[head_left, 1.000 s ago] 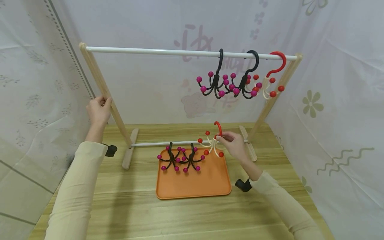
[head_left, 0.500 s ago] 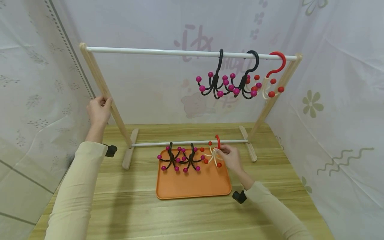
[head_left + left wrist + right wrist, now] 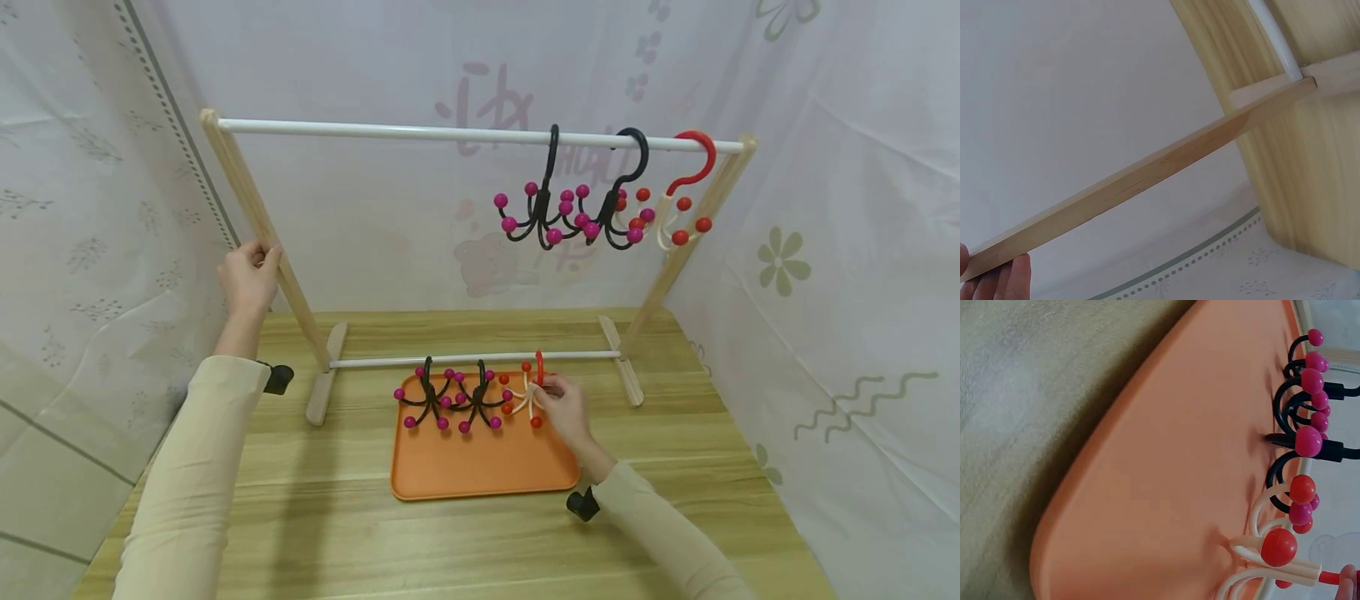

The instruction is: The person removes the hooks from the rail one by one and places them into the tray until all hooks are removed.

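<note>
A: What does the right hand (image 3: 564, 406) have?

B: It pinches the red hook top of a cream multi-arm hanger (image 3: 527, 393) between thumb and fingertips. The hanger's red-tipped arms sit low over the back right part of the orange tray (image 3: 480, 475); in the right wrist view they look to be touching the tray floor or just above it, and I cannot tell which.

A: How would you handle it well from here?

B: I'd judge a light, steady pinch on the hook is best, keeping the hanger upright so it rests evenly on its arms. It stands just beside two black hangers with pink tips (image 3: 453, 398), so its arms need to stay clear of theirs or they could tangle.

A: And the arm's pose?

B: The right forearm comes in from the lower right, wrist low over the tray's right edge, hand angled toward the lower rail (image 3: 420, 360) of the rack.

A: The left hand (image 3: 247, 275)?

B: Raised, fingers wrapped around the slanted left wooden post (image 3: 258, 221), well apart from the tray.

A: Anything on the top rail (image 3: 375, 131)?

B: Two black hangers and one cream one with a red hook (image 3: 690, 200) hang near its right end.
</note>
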The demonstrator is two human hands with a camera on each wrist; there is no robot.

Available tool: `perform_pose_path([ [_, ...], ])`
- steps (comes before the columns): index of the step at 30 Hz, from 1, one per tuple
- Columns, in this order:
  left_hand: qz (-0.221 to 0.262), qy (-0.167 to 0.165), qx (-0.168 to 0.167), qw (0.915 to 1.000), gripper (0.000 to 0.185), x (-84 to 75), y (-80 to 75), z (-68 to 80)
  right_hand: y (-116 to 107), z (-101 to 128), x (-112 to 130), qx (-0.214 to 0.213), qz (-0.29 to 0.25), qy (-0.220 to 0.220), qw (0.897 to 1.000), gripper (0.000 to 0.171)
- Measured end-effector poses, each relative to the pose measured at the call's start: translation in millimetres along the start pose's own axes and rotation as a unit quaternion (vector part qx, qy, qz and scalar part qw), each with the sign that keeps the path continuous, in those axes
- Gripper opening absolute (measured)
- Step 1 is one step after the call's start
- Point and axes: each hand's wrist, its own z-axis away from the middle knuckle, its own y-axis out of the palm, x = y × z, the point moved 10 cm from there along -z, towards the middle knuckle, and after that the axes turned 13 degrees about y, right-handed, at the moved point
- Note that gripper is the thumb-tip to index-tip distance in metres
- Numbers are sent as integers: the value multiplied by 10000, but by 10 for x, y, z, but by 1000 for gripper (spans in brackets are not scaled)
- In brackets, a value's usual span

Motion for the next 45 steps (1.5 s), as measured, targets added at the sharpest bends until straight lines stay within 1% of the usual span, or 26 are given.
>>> perform_pose_path([
  [4,19,-18,-2,10000,40,6,0,2,6,-4,-22,-53,-54,-121,9999,19],
  [6,6,-5,-27,10000,39,7,-2,1,9,-34,-90,-48,-78,-108,9999,18],
  [11,-75,33,-84,9999,39,2,-13,-6,4,-119,-316,-95,124,199,9997,22],
  [13,-81,15,-71,9999,39,4,-13,-7,-30,-131,-339,-211,233,285,9991,24],
  [15,-62,-8,-59,10000,39,10,-13,-6,-86,-135,-303,-360,292,284,9985,27],
  [18,-36,-25,-61,10000,39,12,-12,-3,-208,-149,-132,-584,220,-50,9980,29],
  [20,-8,-26,-66,10000,38,17,-11,-4,-290,-169,24,-668,86,-311,9972,29],
  [21,5,-33,-59,10000,38,20,-9,-5,-314,-266,-39,-690,-83,-566,9960,29],
  [22,-7,-32,-54,10000,38,21,-8,-5,-348,-319,-18,-714,-164,-660,9951,27],
  [23,-5,-37,-45,10000,38,23,-5,-6,-384,-462,-147,-816,-283,-850,9926,25],
  [24,-1,-37,-36,10000,38,24,-2,-8,-414,-624,-302,-915,-276,-1021,9902,24],
  [25,-3,-36,-32,10000,38,23,-1,-9,-448,-793,-449,-939,-440,-1189,9875,24],
  [27,-14,-33,-31,10000,38,18,1,-9,-511,-827,-237,-1042,-500,-1354,9840,22],
  [28,-20,-36,-34,10000,38,17,1,-9,-560,-763,20,-1130,-459,-1342,9834,20],
  [29,-13,-27,-44,10000,38,15,0,-9,-595,-737,214,-1157,-541,-1528,9800,19],
  [30,-7,-18,-50,10000,38,13,-1,-9,-626,-606,574,-1145,-507,-1547,9800,18],
  [31,-6,-12,-59,10000,38,11,-3,-8,-659,-451,970,-1115,-610,-1529,9800,17],
  [32,-14,2,-68,10000,38,7,-5,-8,-688,-286,1358,-1176,-521,-1531,9798,16],
  [33,-9,13,-75,10000,38,5,-7,-9,-712,-270,1496,-1193,-537,-1604,9783,16],
  [35,-17,39,-87,10000,38,-1,-9,-10,-756,-252,1747,-1242,-476,-1635,9775,17],
  [37,-22,57,-108,9999,37,-6,-14,-8,-792,-289,1909,-1281,-385,-1497,9796,19],
  [41,-1,80,-130,9999,37,-17,-22,1,-857,-524,2092,-1308,-294,-1464,9801,23],
  [45,1,82,-120,9999,37,-22,-20,6,-858,-745,2265,-1266,-102,-1459,9811,29],
])
